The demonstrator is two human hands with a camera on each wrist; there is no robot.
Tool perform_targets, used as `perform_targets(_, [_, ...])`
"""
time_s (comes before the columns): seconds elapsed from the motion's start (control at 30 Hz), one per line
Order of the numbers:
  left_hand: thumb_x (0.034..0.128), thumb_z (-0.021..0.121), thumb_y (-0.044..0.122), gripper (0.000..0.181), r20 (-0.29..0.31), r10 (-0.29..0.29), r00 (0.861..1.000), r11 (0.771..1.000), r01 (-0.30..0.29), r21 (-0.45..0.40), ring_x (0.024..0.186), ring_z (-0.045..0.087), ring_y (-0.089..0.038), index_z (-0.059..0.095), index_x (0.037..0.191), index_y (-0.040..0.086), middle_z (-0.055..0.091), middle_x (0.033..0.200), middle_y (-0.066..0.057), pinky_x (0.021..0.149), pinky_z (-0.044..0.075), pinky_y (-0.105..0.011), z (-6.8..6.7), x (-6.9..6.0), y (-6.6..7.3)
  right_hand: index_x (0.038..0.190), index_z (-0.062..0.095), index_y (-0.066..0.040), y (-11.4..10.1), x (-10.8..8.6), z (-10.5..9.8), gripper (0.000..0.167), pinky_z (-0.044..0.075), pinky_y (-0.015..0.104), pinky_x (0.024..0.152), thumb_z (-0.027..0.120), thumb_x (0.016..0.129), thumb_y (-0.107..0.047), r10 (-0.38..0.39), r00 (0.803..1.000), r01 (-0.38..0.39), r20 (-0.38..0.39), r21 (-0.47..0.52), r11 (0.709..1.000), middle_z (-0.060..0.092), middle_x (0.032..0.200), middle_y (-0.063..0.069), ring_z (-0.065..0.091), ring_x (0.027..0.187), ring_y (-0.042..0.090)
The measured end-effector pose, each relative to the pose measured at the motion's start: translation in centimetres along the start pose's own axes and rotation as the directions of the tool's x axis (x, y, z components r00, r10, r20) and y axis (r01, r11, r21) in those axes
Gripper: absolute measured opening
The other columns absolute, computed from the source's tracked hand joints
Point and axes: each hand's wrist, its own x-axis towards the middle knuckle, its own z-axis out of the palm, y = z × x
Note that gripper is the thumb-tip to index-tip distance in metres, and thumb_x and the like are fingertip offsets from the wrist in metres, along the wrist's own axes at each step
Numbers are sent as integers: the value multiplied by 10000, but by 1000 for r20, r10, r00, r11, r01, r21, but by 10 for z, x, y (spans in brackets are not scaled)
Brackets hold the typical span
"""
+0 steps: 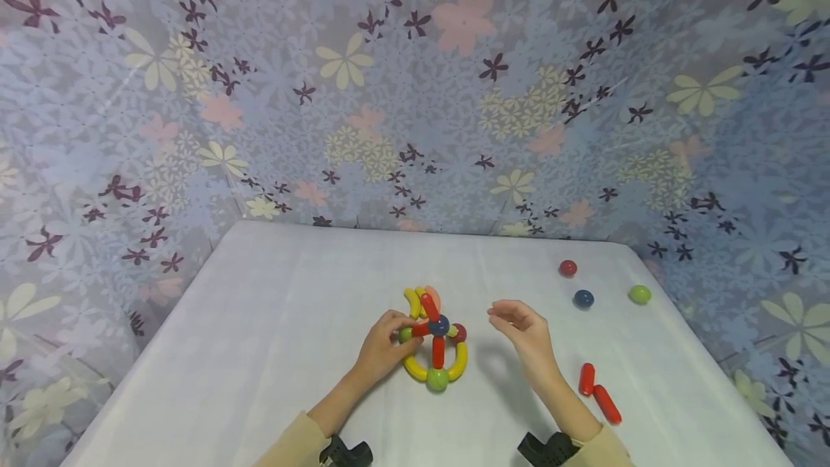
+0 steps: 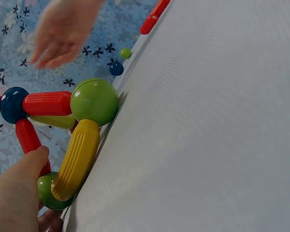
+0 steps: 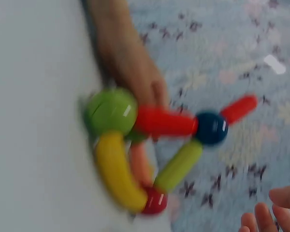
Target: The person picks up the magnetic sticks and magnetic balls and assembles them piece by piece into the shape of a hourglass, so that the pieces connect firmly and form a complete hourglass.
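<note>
A toy structure of balls and rods (image 1: 438,352) stands on the white table. Curved yellow rods (image 2: 78,162) link green balls (image 2: 94,102) and a red ball (image 3: 155,201) around its base. Straight red rods and a light green rod rise to a blue ball (image 1: 439,325), from which another red rod sticks up. My left hand (image 1: 382,344) grips the structure's left side, thumb on a red rod and fingers around a green ball. To the right, my right hand (image 1: 525,326) hovers apart from it, fingers loosely bent and holding nothing.
Two loose red rods (image 1: 586,379) lie right of my right forearm. Farther back on the right are a blue ball (image 1: 584,299), a red ball (image 1: 568,268) and a green ball (image 1: 640,295). Flower-patterned cloth (image 1: 415,92) hangs behind the table (image 1: 259,352).
</note>
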Motion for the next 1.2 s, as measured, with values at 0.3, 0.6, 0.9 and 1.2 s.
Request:
perform_targets(0.3, [851,699,310,237,5,-18,1000,1000,18,-16,948,516,-114,685,1073,228,568,1016,54,821,458,-231,0,-3,1,998,671,-82,34,-28,-72,136,472,104,677,653,869,-42,33,974,-48,-222,-59,997,675,829,-201,611,783,-43])
perform_targets(0.6, [851,699,322,228,1,-21,1000,1000,21,-17,941,517,-111,686,1060,232,563,1016,47,839,459,-250,0,-1,2,1168,608,-13,52,-52,-116,309,454,51,655,649,869,-78,132,894,-260,-428,-255,931,560,778,-336,538,722,-151])
perform_targets(0.9, [849,702,310,227,2,-14,1000,1000,14,-22,926,514,-113,691,1062,230,563,999,48,814,457,-231,-1,-1,3,1196,607,5,67,-58,-126,427,446,64,609,699,780,-4,186,886,-354,-424,-360,863,716,967,-6,454,685,-192])
perform_targets(1.2, [847,704,298,224,12,-28,1000,999,28,-38,924,513,-121,698,1058,223,564,991,47,802,451,-223,0,-1,6,1209,602,5,69,-59,-127,411,436,71,570,673,805,-9,164,886,-362,-433,-429,827,633,1184,243,509,733,-92])
